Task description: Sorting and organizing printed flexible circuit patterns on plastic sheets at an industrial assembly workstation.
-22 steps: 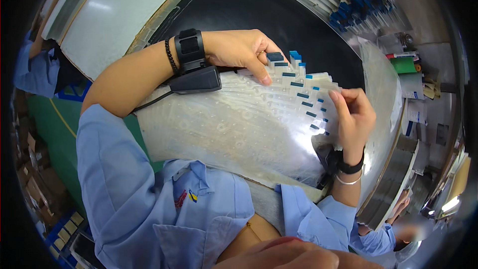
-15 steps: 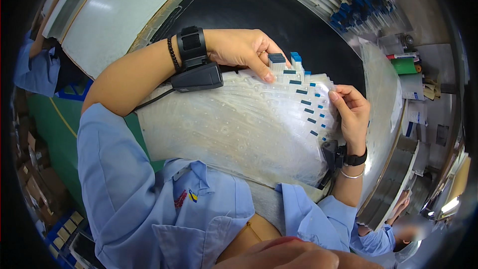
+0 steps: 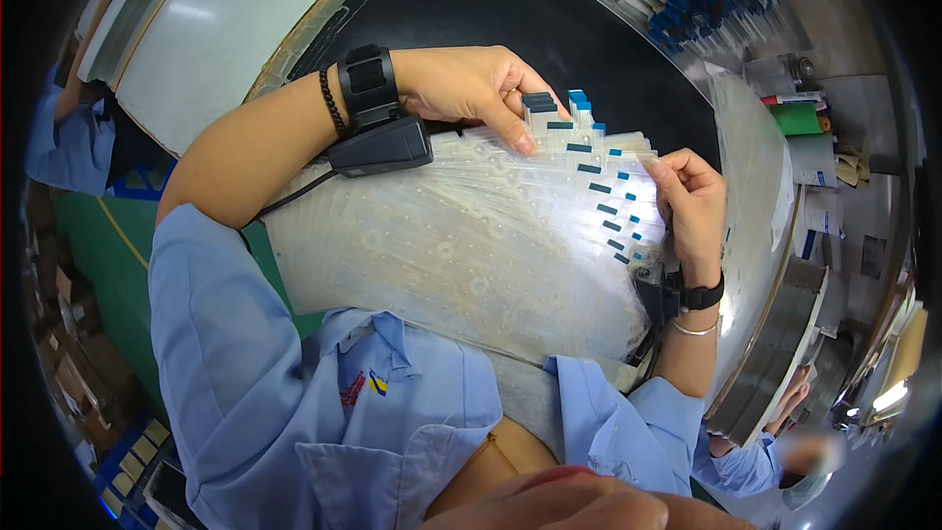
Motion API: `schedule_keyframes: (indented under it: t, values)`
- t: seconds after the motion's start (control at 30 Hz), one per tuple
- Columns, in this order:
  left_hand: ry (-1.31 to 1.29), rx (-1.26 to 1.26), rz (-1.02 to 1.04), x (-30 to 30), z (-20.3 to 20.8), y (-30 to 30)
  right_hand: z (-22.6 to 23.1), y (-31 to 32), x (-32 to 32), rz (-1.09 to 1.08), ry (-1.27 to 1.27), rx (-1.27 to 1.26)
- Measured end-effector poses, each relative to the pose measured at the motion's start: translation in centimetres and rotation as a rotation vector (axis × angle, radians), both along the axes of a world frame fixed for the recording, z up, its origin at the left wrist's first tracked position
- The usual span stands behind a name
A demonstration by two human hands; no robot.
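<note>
Pinching fanned stack of thin translucent plastic sheets with blue end tabs (image 3: pixel 491 245): left hand (image 3: pixel 471 83) upper centre, right hand (image 3: pixel 692 201) right edge. Light, floppy, slippery; grip by tabs.

I see a fanned stack of clear flexible sheets (image 3: pixel 461 255) lying across the middle, over my lap, between my two hands. My left hand (image 3: pixel 471 83) sits at the stack's far left corner, fingers on the tabbed ends (image 3: pixel 589 167), which run in a stepped row along the stack's far right edge. My right hand (image 3: pixel 692 201) is at the right end of that row, fingertips touching the outermost sheets. Behind the stack lies a work mat (image 3: pixel 510 0), with a flat panel (image 3: pixel 226 29) to its left. A cluster of small handled tools (image 3: pixel 711 5) stands far right behind the mat, and another pile of sheets (image 3: pixel 751 206) lies just right of my right hand
</note>
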State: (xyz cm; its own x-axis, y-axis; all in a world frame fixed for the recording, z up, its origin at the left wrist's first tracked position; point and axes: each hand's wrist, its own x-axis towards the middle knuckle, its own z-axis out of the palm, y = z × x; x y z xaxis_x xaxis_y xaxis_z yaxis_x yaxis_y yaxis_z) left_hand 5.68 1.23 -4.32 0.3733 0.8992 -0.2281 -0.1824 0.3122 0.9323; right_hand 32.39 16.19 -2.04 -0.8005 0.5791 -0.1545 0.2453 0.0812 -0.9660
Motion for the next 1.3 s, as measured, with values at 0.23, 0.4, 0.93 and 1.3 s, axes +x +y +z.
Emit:
schedule_keyframes:
  t: [0.23,0.4,0.93,1.3]
  values:
    - [-0.077,0.000,0.008,0.2,-0.7,0.1,-0.3,-0.5,0.4,0.001,-0.028,0.076]
    - [-0.025,-0.005,-0.001,0.0,-0.4,0.1,-0.5,-0.5,-0.7,-0.055,-0.047,0.122]
    - [0.110,-0.082,0.020,-0.5,-0.3,-0.1,-0.6,-0.7,-0.3,-0.101,-0.012,0.105]
    - [0.102,-0.038,0.011,-0.6,-0.9,0.0,-0.6,-0.3,-0.1,-0.091,-0.047,0.061]
